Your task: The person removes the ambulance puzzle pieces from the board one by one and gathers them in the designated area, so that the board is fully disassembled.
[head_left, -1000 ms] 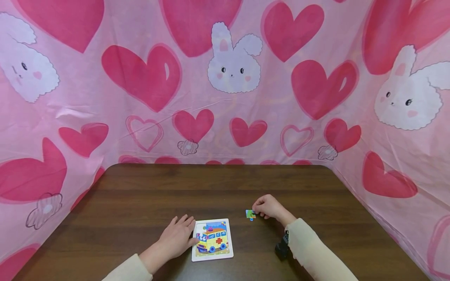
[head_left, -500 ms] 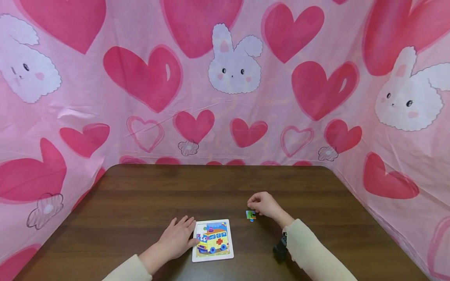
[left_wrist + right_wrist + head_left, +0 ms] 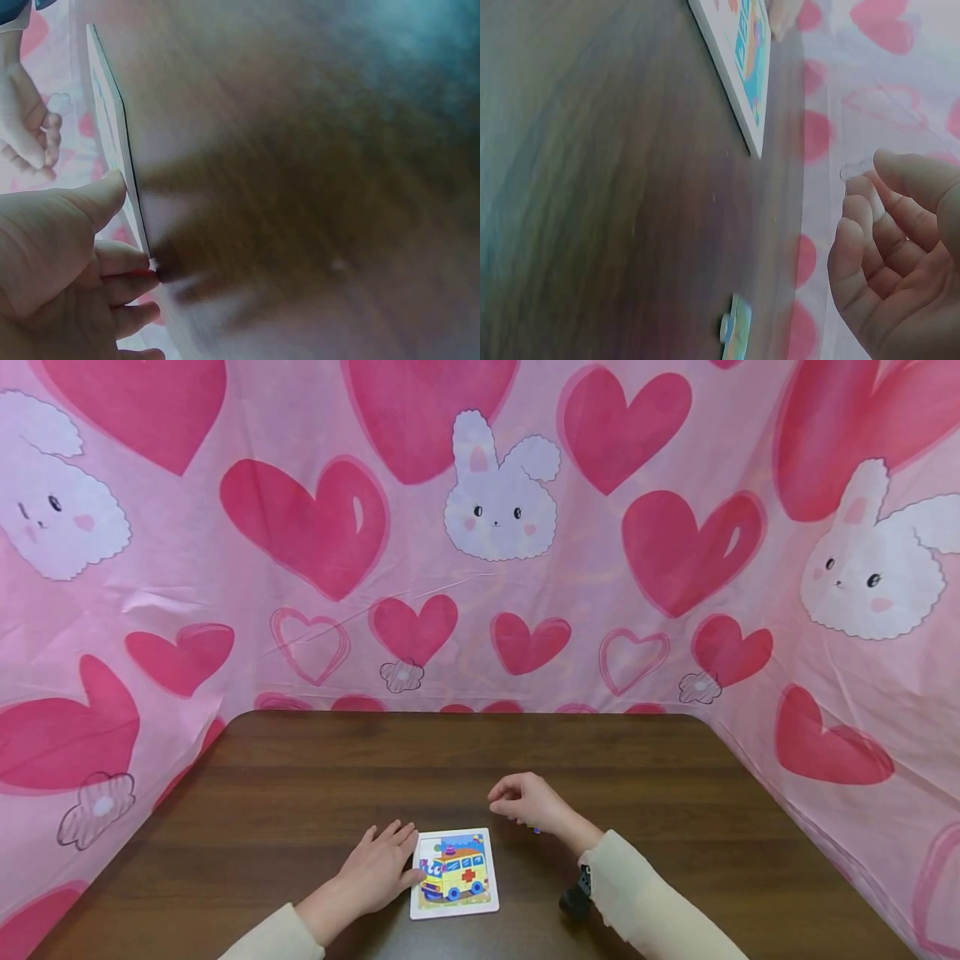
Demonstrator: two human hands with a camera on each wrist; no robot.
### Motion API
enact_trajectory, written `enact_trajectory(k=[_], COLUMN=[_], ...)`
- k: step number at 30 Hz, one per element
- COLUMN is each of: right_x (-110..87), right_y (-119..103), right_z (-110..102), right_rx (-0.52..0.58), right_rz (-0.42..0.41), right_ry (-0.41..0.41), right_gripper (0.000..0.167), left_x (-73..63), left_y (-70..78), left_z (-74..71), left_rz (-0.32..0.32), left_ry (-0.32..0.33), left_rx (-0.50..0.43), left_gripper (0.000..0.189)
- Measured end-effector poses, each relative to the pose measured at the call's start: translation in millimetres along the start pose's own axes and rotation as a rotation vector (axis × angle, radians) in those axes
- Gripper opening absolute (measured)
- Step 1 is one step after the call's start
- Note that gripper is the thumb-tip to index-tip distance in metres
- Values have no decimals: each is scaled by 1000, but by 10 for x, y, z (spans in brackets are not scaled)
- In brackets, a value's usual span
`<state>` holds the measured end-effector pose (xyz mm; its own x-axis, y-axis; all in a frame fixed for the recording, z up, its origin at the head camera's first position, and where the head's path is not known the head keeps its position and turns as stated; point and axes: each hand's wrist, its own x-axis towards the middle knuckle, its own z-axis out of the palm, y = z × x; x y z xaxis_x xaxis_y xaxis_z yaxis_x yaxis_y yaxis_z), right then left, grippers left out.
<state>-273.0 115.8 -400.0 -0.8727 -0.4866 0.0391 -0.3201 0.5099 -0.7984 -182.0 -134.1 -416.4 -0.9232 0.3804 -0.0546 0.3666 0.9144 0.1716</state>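
Note:
A square jigsaw puzzle [image 3: 454, 874] with a white rim and a yellow ambulance picture lies on the table, a pale gap at its upper left. My left hand [image 3: 378, 870] is spread flat along its left side. In the left wrist view the thumb [image 3: 109, 196] rests at the puzzle's edge, with the fingertips near the corner. Up and right of the puzzle my right hand [image 3: 531, 803] hovers, fingers loosely bent and holding nothing. A small green and blue puzzle piece [image 3: 738, 330] lies on the table below that hand, mostly hidden by it in the head view.
The dark wooden table [image 3: 300, 777] has rounded far corners. Pink cloth [image 3: 465, 585] with hearts and rabbits hangs around it on three sides. A black wrist device [image 3: 577, 893] sits under my right cuff.
My right hand has left the loose puzzle piece and moved left over it, toward the puzzle's upper right. The piece stays on the table. My left hand has stayed still.

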Motion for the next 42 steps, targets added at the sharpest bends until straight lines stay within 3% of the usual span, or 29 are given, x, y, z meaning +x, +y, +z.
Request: enact_trajectory(k=[7,23,33,42], right_x=[29,76,112,129], right_y=[-110,-108,-177,-224], right_z=[160,467,511,498], right_rx=[11,-112,-186,-252], right_rz=[-26,-88,-134,-138], right_ry=[-72,-220,-293,-397], right_gripper=[14,14,17,30], left_x=[5,26,36,37], left_y=[0,-9,-7,-9], left_z=[6,6,-5,-3], left_rz=[5,1,-3,-2], left_ry=[3,-15,-15,-24], left_rx=[-4,-22,-31,-31], left_gripper=[60,60,60,60])
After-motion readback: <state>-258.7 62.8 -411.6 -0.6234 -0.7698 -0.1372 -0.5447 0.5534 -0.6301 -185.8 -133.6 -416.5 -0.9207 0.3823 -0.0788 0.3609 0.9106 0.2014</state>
